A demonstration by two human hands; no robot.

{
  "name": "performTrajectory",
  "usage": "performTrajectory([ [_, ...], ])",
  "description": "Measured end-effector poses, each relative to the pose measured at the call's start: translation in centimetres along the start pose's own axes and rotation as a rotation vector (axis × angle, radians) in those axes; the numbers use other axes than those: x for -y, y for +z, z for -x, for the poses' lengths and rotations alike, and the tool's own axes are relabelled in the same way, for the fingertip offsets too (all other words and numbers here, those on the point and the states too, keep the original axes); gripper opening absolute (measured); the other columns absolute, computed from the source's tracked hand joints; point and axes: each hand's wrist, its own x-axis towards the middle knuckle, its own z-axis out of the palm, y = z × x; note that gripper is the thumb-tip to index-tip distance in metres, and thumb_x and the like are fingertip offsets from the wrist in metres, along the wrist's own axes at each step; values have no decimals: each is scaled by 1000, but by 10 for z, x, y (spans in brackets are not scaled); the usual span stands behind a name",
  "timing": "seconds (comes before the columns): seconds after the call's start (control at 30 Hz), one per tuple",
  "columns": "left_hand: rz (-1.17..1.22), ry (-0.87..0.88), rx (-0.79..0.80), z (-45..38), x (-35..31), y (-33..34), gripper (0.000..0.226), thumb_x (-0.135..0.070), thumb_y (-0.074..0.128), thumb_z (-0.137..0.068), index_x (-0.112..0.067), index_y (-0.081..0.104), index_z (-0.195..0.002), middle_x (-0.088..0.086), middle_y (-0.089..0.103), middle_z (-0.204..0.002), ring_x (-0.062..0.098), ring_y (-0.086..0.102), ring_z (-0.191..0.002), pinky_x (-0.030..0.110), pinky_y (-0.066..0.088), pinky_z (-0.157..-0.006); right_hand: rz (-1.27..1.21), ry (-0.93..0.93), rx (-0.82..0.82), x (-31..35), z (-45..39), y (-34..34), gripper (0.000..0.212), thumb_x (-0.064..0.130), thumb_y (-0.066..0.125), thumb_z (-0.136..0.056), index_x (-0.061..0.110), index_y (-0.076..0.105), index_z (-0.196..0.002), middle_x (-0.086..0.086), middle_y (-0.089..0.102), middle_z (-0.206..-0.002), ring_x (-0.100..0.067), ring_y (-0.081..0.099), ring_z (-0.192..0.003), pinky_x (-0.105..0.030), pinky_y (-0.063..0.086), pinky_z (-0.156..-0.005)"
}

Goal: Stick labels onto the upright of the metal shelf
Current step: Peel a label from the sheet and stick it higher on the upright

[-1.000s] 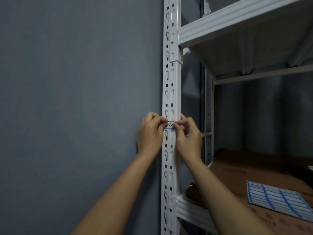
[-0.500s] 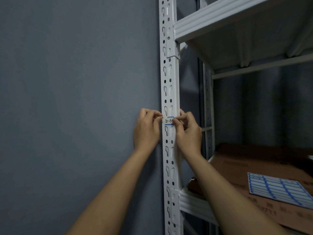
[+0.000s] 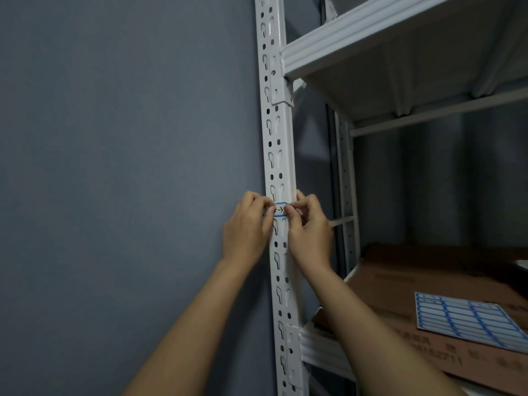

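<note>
Both hands are raised to the white upright [image 3: 281,155] of the shelf, at a height between its two shelf boards; a small label [image 3: 280,209] with a blue border and dark handwriting lies across the front face of the upright, and only its middle shows between the fingertips. The left hand [image 3: 248,224] sits on the left side of the upright, its fingers [image 3: 264,205] curled with the tips pressing on the label's left end; the right hand [image 3: 308,225] sits on the right side, its fingers [image 3: 294,210] bent, thumb and forefinger pinched at the label's right end; whether the label is fully stuck down cannot be told. The upright is punched with rows of round holes and keyhole slots; it stands just beside a grey wall [image 3: 128,167]. The upper board [image 3: 357,32] is seen from below; the lower board [image 3: 323,350] carries flat brown cardboard [image 3: 400,284]; on the cardboard, well to the right of the hands, lies a sheet [image 3: 468,321] of blue-bordered labels, with writing on two at its top left corner. A second upright [image 3: 345,178] stands further back.
</note>
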Motion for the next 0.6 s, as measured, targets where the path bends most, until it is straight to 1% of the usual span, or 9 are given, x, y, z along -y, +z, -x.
performTrajectory([
  [0.13, -144, 98, -1, -6, -3, -6, 16, -25, 58, -91, -9, 62, -91, 5, 56, -97, 22, 58, -83, 31, 36, -57, 11, 9, 6, 0, 0, 0, 15, 16, 61, -92, 18, 50, -81, 3, 60, -133, -20, 65, -106, -40, 52, -84],
  [0.2, -190, 80, 27, -8, -8, -7, 17, -24, 57, -91, -8, 61, -93, 7, 56, -99, 25, 57, -83, 31, 34, -58, 6, 14, 3, 0, 0, 1, 15, 16, 61, -92, 17, 51, -82, 4, 60, -132, -20, 65, -107, -41, 52, -84],
  [0.3, -229, -14, 110, -11, -13, -7, 20, -27, 49, -94, -10, 56, -102, 5, 52, -107, 25, 56, -88, 32, 34, -62, 19, 6, -2, 1, 0, 0, 15, 15, 61, -92, 17, 50, -82, 5, 62, -130, -20, 65, -108, -37, 51, -83],
  [0.37, -223, -33, 147, -13, -14, -10, 20, -27, 47, -95, -11, 54, -103, 4, 50, -108, 24, 56, -88, 33, 36, -64, 27, 0, -1, 1, 1, 0, 15, 16, 61, -92, 18, 50, -82, 5, 62, -129, -19, 65, -105, -37, 51, -82],
  [0.5, -172, -49, 187, -13, -16, -12, 18, -26, 48, -94, -11, 53, -102, 4, 50, -108, 25, 55, -87, 35, 38, -66, 13, 11, 12, 1, 0, -1, 10, 16, 62, -92, 14, 54, -85, 6, 63, -128, -20, 66, -104, -43, 52, -84],
  [0.6, -140, -73, 189, -12, -15, -12, 17, -26, 48, -94, -11, 53, -101, 3, 50, -108, 24, 55, -89, 34, 38, -67, 21, 7, 19, 2, -1, -3, 11, 16, 62, -91, 15, 54, -85, 5, 63, -127, -19, 66, -102, -41, 52, -83],
])
